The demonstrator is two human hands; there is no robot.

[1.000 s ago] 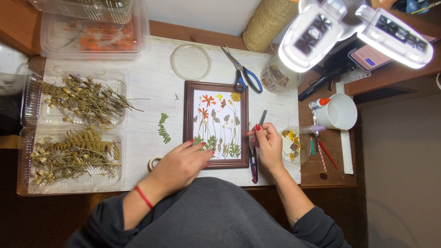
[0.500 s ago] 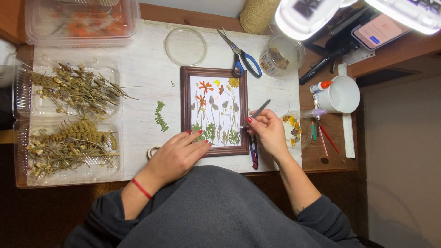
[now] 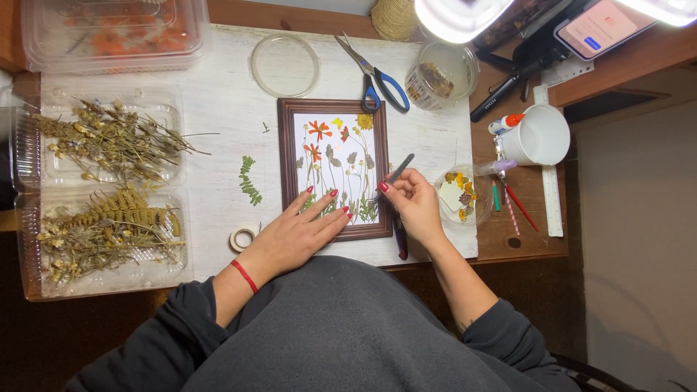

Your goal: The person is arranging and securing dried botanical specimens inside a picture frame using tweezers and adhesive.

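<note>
Brown wood frames the picture frame (image 3: pixel 335 168), which lies flat near the middle of the white surface (image 3: pixel 218 109), closer to its near edge; inside it a pale sheet carries pressed flowers, orange and red blooms high up, a yellow one at the top right corner, and thin green stems and leaves running down to the bottom. The left hand (image 3: pixel 296 234) lies open and flat, its fingers spread over the frame's lower left corner and touching the glass area. The right hand (image 3: pixel 415 205) is closed around slim grey tweezers (image 3: pixel 396 170), whose tip points at the frame's right side. Just left of the frame lies a small green fern sprig (image 3: pixel 249 179), and a roll of tape (image 3: pixel 242 237) sits by the left wrist. Blue-handled scissors (image 3: pixel 379 76) touch the frame's top edge. Toward the surface's left edge stand two clear trays of dried plants (image 3: pixel 109 189). Near the right edge sit a small dish of petals (image 3: pixel 459 196) and a white mug (image 3: pixel 539 135).
</note>
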